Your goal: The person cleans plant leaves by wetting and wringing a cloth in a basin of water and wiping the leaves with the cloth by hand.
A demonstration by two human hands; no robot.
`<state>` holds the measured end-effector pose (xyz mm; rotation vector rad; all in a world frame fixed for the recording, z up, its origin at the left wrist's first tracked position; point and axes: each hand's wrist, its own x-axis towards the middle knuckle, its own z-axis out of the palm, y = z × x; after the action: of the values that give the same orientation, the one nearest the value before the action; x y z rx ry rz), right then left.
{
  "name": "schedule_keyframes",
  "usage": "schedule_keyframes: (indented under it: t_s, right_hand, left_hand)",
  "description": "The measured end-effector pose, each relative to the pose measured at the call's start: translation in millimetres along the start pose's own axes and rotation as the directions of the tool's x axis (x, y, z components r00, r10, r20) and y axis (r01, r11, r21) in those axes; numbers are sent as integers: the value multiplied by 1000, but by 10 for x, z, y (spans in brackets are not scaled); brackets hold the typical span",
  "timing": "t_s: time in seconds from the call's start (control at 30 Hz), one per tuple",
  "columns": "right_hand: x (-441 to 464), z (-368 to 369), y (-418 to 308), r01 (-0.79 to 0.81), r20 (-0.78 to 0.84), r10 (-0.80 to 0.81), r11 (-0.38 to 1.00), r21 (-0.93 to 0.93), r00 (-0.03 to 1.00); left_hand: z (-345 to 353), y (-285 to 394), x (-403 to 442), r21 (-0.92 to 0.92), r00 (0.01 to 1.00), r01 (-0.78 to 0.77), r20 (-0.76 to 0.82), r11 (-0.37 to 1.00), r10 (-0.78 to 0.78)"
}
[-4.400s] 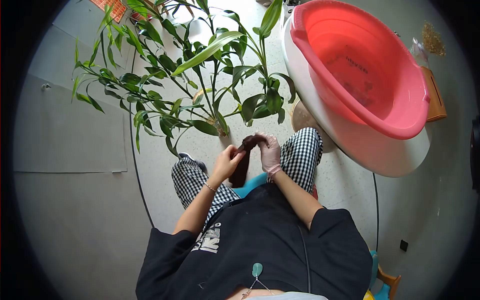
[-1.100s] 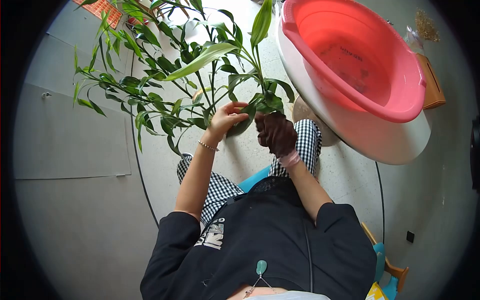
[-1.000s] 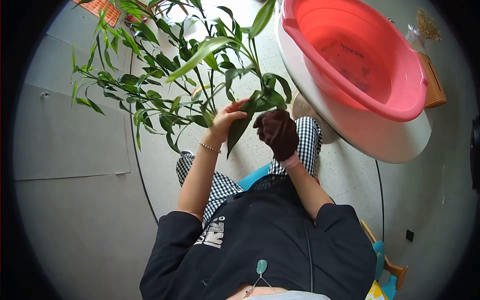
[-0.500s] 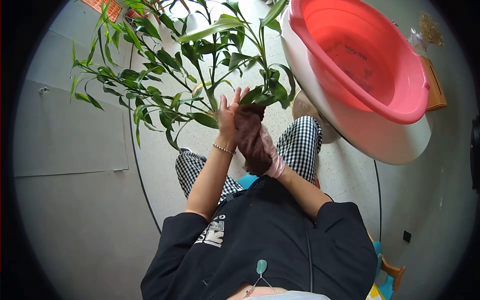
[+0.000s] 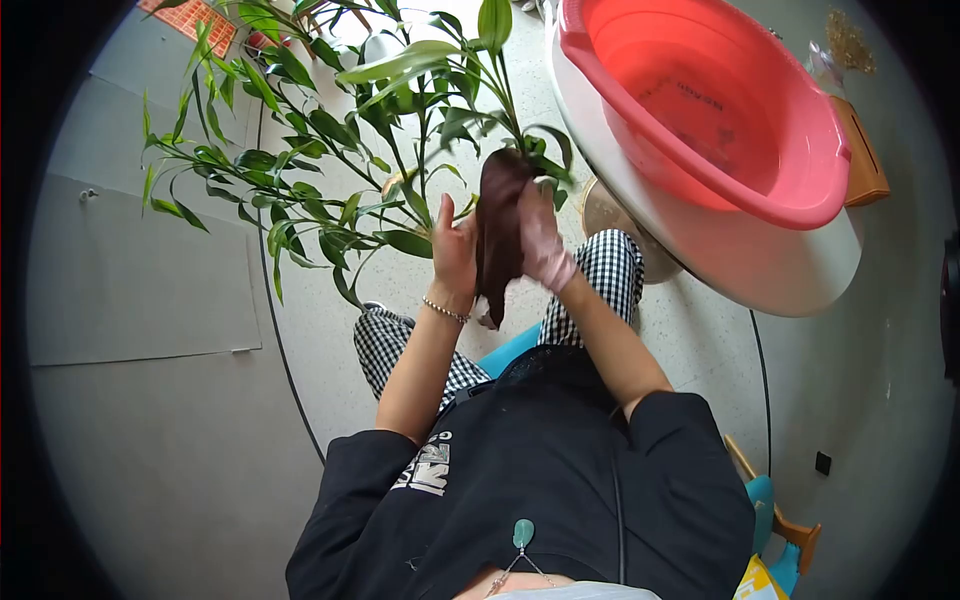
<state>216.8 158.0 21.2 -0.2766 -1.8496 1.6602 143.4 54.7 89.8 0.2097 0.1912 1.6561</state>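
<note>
A dark brown cloth (image 5: 502,220) hangs lengthwise between my two hands, over the lower leaves of a tall leafy plant (image 5: 335,130). My right hand (image 5: 543,240), in a thin translucent glove, presses against the cloth's right side, its fingertips close to the leaves. On the cloth's left side is my bare left hand (image 5: 456,250), palm turned inward and thumb raised; its fingers are partly hidden behind the cloth. A bead bracelet (image 5: 445,309) circles the left wrist. Whether a leaf lies inside the cloth cannot be seen.
A pink basin (image 5: 700,110) stands on a white oval table (image 5: 790,285) at the right. Beside it are a brown box (image 5: 862,160) and a bunch of dried flowers (image 5: 850,45). A blue and wooden chair (image 5: 785,530) shows at the lower right.
Since half a second ago, the cloth and my right hand have moved up toward the leaves, and the cloth hangs longer. Earlier, the cloth was wrapped over my right hand while my left held a leaf.
</note>
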Motion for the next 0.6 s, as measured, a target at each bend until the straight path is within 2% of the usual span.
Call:
schedule_keyframes:
  t_s: [0.03,0.07,0.1,0.13,0.17,0.2,0.23,0.27,0.3,0.33,0.37,0.4,0.43,0.47,0.5,0.57,0.6]
  right_hand:
    - [8,13,-88,-89,-8,96,943,319,995]
    - [15,29,-195,-143,-16,192,780,609,981]
    - [-66,101,-218,-202,63,241,609,767,968]
    - [-149,174,-237,-252,143,289,388,886,947]
    - [-232,247,-256,-285,221,334,158,946,916]
    - [-324,388,-199,-309,204,438,184,933,876]
    - [-461,520,-146,-288,149,455,253,924,878]
    - [-552,643,-247,-270,94,471,321,908,877]
    - [-615,700,-340,-192,11,388,431,882,921]
    - [-514,542,-354,-176,63,169,818,548,984]
    - [-386,375,-447,102,115,-73,956,-274,991]
    - [-260,208,-539,325,157,-297,689,-648,942]
    - [-150,155,-541,201,56,-194,909,-364,979]
    - [-40,102,-543,86,-46,-87,996,-12,995]
    - [14,83,-463,62,-71,-61,998,18,996]
    - [21,108,-411,45,-91,-40,998,53,995]
    - [-105,179,-465,60,-124,-60,998,-6,990]
  left_hand:
    - [40,-32,-8,2,1000,4,0,1000,-4]
    - [75,-43,0,-10,997,-35,-62,999,35]
    - [100,-28,16,-19,989,-79,-123,997,76]
    - [91,-1,13,-38,997,-57,-49,998,55]
    - [48,40,38,-38,997,-66,-47,997,64]
    - [-8,86,75,17,995,-87,-47,996,88]
    - [-61,104,63,70,993,-104,-51,992,107]
    - [-30,128,36,99,979,-136,-142,986,149]
    - [-59,147,33,99,979,-131,-143,986,144]
    - [-106,170,46,6,982,-156,-110,988,156]
    - [-143,188,58,-89,982,-178,-78,980,171]
    - [-160,213,75,-66,979,-181,-111,981,173]
    - [-125,179,68,-66,980,-177,-106,982,170]
    - [-49,123,45,-4,981,-141,-138,990,139]
    - [31,77,31,58,979,-104,-173,993,112]
    - [119,57,42,49,983,-113,-140,992,119]
    - [112,77,53,33,979,-117,-166,993,120]
